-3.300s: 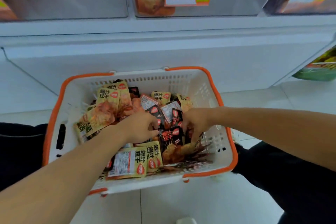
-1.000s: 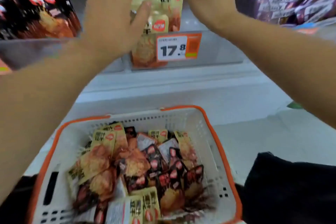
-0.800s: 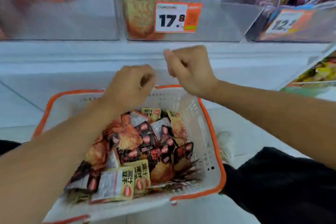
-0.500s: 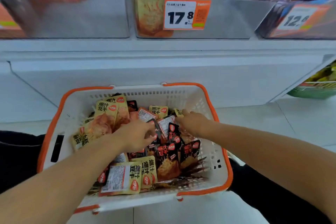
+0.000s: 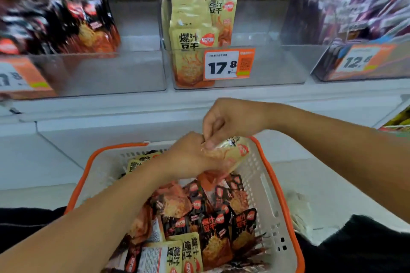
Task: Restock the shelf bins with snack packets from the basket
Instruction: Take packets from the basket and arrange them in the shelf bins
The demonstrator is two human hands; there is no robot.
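Here, both hands raised above the far edge of a white basket (image 5: 269, 186) with an orange rim. Left hand (image 5: 190, 157) curled around a yellow snack packet (image 5: 230, 153), holding it from below. Right hand (image 5: 226, 121) just above, thumb and fingertips pinching the same packet's top edge. Inside the basket, a heap of black packets (image 5: 219, 228) toward the right wall, yellow ones (image 5: 177, 255) at the near edge and far left corner. Above, on the shelf (image 5: 133, 104), three clear bins: the middle bin (image 5: 266, 66) with upright yellow packets (image 5: 195, 37) at its left wall and a price tag (image 5: 228, 64) reading 17.8 on the front; left bin (image 5: 99, 73) with black packets, blurred; right bin (image 5: 321, 60) with purple packets.
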